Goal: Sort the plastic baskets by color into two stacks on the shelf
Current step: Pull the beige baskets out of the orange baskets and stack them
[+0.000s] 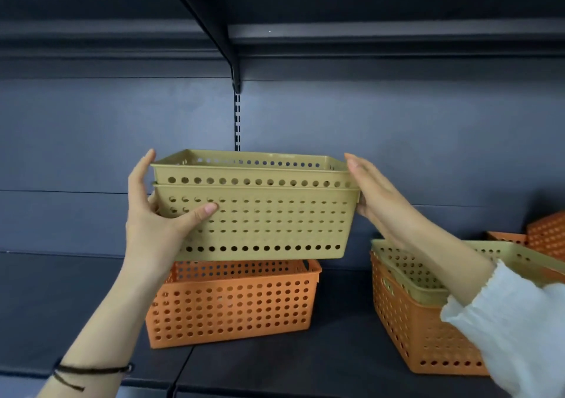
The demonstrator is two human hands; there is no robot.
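Observation:
Two tan perforated baskets [263, 217], nested one in the other, hang in the air above the shelf. My left hand [156, 214] grips their left end, thumb on the front wall. My right hand [373, 195] holds the right end. Directly below them an orange basket [232, 306] stands on the dark shelf [321, 367]. At the right, another tan basket [409, 269] sits nested inside a second orange basket [409, 330], partly hidden by my right forearm.
More orange baskets [544, 238] lie at the far right against the back wall. A black bracket [235, 73] and an upper shelf hang overhead. The shelf surface stretches bare to the left of the orange basket.

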